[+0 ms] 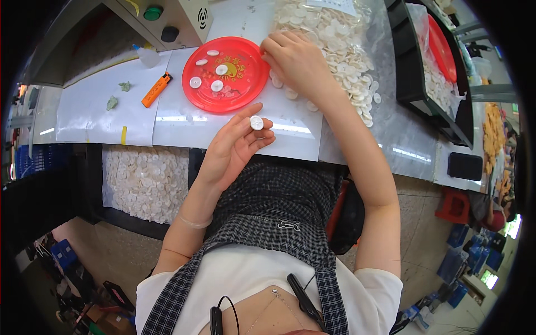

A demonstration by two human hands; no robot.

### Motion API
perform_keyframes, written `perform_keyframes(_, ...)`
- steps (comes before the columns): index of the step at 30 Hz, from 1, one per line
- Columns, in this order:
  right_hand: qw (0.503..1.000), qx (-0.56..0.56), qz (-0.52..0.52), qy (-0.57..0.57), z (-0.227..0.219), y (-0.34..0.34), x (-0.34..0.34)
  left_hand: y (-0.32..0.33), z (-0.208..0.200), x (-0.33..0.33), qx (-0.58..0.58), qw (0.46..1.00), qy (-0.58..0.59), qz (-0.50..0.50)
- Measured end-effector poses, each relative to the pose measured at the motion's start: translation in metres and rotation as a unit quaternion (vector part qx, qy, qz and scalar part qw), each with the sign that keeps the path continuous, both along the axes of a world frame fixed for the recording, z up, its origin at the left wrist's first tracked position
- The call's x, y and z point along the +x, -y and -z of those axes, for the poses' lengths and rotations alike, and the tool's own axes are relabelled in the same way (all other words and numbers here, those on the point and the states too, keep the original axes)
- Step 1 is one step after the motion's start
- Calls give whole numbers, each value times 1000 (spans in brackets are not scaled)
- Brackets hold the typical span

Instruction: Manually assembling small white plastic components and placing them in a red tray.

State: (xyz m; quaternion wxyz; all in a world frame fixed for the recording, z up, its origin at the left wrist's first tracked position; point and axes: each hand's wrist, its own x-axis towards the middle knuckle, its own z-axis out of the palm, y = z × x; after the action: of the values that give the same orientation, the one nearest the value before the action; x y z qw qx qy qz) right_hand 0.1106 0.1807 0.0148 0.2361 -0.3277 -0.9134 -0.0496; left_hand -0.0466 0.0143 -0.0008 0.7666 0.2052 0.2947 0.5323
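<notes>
My left hand is held palm up at the near edge of the table, its thumb and fingers closed on a round white plastic disc with a raised pattern on its face. Beyond it lies a red plate with several small white discs spread over it. At the plate's right rim is my right hand, back upward, with its fingertips curled together; whatever they may hold is hidden. Close beside that hand, a large heap of white discs spills from a clear plastic bag.
An orange cutter knife and a small bottle lie left of the plate. A grey machine with a green button stands behind them. On the right are a black crate and a dark phone. Below the table sits a bin of white pieces.
</notes>
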Motion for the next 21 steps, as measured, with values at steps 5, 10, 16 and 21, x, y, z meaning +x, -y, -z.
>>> perform_keyframes(5,999,-22,-25,-31,-2,25,17,-3,1,-3,-21,999,39,-2)
perform_keyframes(10,998,-62,-27,-20,-2,48,33,-2,2,-3,-31,998,53,-4)
perform_keyframes(16,996,-42,-31,-76,-6,62,47,2,-3,-2,2,1000,7,30)
perform_keyframes(21,993,-62,18,-98,-4,85,35,8,-5,2,26,999,13,36)
